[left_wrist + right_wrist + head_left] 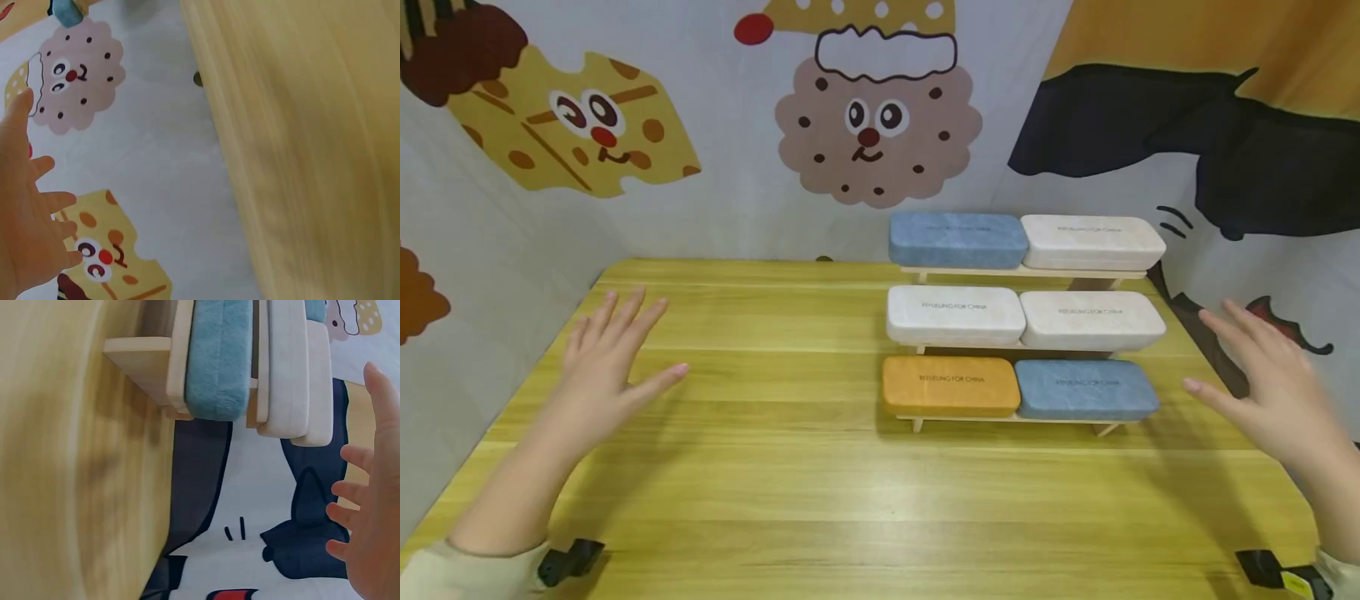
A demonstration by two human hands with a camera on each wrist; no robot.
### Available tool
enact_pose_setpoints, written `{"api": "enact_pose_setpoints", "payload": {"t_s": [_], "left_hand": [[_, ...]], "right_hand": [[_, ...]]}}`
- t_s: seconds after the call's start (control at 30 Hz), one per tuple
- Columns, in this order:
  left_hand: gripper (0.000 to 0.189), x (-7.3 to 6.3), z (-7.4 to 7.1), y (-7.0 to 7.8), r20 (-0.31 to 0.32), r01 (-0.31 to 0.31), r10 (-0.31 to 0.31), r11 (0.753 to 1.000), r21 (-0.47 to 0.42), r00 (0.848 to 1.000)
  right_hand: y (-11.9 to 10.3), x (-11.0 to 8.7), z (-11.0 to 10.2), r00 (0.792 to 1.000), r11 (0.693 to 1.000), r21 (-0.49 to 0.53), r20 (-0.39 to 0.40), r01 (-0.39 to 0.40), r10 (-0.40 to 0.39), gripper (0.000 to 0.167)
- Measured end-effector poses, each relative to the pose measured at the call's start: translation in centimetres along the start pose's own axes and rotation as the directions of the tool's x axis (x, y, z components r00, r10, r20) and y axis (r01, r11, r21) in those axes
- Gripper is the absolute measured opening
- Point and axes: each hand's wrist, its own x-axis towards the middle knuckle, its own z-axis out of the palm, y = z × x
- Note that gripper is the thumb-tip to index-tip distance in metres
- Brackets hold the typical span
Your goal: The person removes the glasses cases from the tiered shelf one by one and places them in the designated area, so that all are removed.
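Observation:
My left hand (606, 362) hovers over the left side of the table, fingers spread and holding nothing. On the right, my right hand (1273, 383) is also spread in the air, a little to the right of a three-step wooden stand (1000, 419). Two box-shaped glasses cases lie side by side on each step. The front step bears an orange case (951, 387) and a blue case (1086, 390). Two whitish cases, a left one (955, 315) and a right one (1092, 320), fill the middle step. At the back sit a blue case (958, 240) and a cream case (1092, 242).
The wood-grain table (737, 492) reaches back to a wall cloth (715, 217) printed with cartoon food. More of this cloth hangs at the left and right sides. Black straps with small devices sit on both wrists, the left strap (571, 562) and right strap (1262, 568).

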Motion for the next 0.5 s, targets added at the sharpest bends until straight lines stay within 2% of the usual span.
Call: {"api": "enact_pose_setpoints", "payload": {"t_s": [0.23,0.37,0.5], "left_hand": [[0.080,0.7,1.8,1.4,-0.071,-0.079,0.073,0.994,-0.079,0.995],[0.079,0.9,2.8,2.2,-0.082,-0.094,0.084,0.987,-0.134,0.993],[0.078,1.3,3.8,3.0,-0.084,-0.109,0.094,0.975,-0.196,0.992]], "right_hand": [[0.1,-1.1,1.2,0.998,0.994,0.098,-0.029,-0.049,0.052,0.084],[0.2,-1.4,1.8,0.996,0.986,0.154,-0.047,-0.061,0.069,0.085],[0.2,-2.0,2.3,0.992,0.972,0.203,-0.031,-0.117,0.126,0.090]]}}
